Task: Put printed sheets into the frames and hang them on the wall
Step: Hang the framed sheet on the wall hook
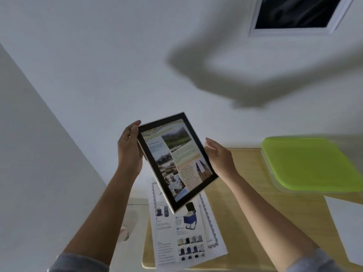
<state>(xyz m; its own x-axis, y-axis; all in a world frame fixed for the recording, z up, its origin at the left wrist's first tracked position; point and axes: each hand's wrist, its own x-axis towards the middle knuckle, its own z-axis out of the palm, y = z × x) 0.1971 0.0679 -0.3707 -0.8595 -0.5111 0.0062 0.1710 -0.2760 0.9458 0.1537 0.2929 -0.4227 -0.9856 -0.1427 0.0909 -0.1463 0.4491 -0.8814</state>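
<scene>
A black picture frame [176,161] with a colourful printed sheet inside is held in the air in front of the white wall [98,75], tilted to the left. My left hand [128,150] grips its upper left edge, fingers curled over the rim. My right hand [220,156] rests against its right edge with the fingers partly spread. Below the frame, printed sheets [182,232] with product pictures lie on the wooden table [249,213].
A clear box with a lime green lid [308,163] stands at the table's back right. A blank white sheet [347,226] lies at the right edge. A white-framed dark picture [294,14] hangs high on the wall at the right. Floor shows left of the table.
</scene>
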